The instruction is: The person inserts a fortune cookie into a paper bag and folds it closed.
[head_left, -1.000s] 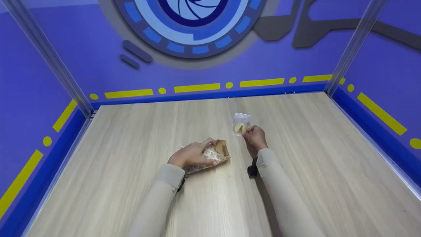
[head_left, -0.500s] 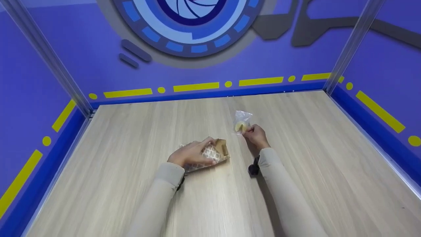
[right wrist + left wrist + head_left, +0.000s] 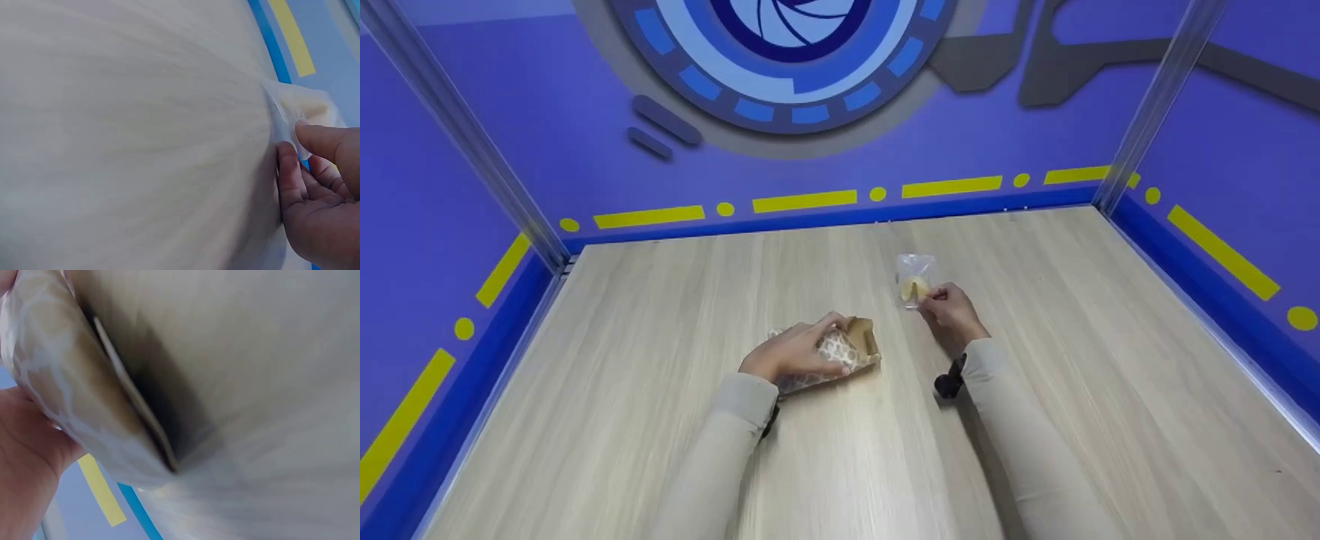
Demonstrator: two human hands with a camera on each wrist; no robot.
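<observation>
My left hand [image 3: 795,351] grips a paper bag [image 3: 838,347] with a brown-and-white giraffe print, thumb on the near side and fingers over the far side. The bag lies on its side with its brown open end facing right; its inside is mostly hidden. In the left wrist view the bag's printed side [image 3: 73,382] fills the left part. Farther back and to the right, my right hand [image 3: 954,309] pinches the near right edge of a clear plastic packet [image 3: 916,265]. A pale yellow fortune cookie [image 3: 915,289] sits inside the packet. In the right wrist view the thumb overlaps the packet [image 3: 306,107].
The light wood-grain table [image 3: 622,360] spreads around both hands. Blue-purple printed panels [image 3: 547,135] with yellow dashes close in the back and both sides. Metal posts [image 3: 1147,105] stand at the back corners.
My right hand and wrist have shifted slightly to the right, with the packet and cookie moving a little that way too. The left hand keeps its grip on the bag, almost still.
</observation>
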